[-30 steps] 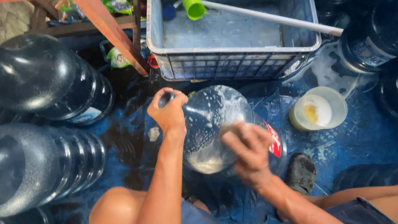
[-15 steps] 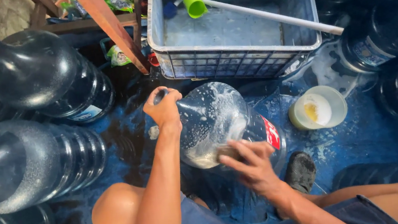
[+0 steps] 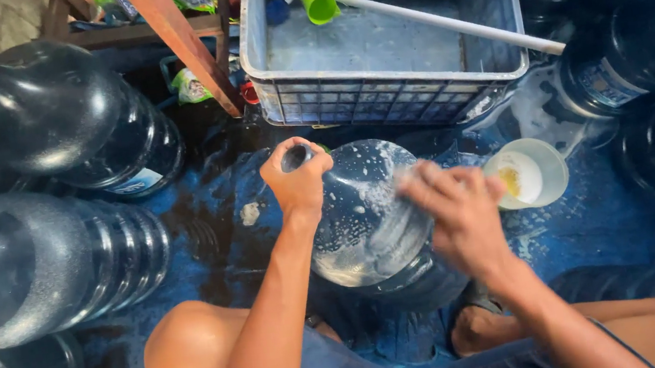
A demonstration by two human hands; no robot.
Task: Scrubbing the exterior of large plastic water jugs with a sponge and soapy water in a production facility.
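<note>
A large clear water jug [image 3: 365,221], flecked with soap foam, is held tilted over the wet blue floor [image 3: 217,231], between the person's knees. Its long axis runs from the neck at upper left down to the base at lower right, near the lap. The neck is gripped by the left hand [image 3: 298,181], whose fingers are closed around the mouth of the jug. The right hand [image 3: 456,210] is laid against the jug's right shoulder; it is blurred, and whether something is held in it cannot be told, though the fingers appear loosely curled against the surface. The jug's body thus lies just left of the right hand, which is the nearer one to the wall of the jug.

Just right of that hand a small white bowl [image 3: 528,174] stands on the floor. Beyond the jug a grey plastic crate [image 3: 383,94] is seen, with a white pipe [image 3: 449,23] and a green cup [image 3: 318,0] in it. Dark empty jugs [image 3: 63,133] are stacked at left and right.
</note>
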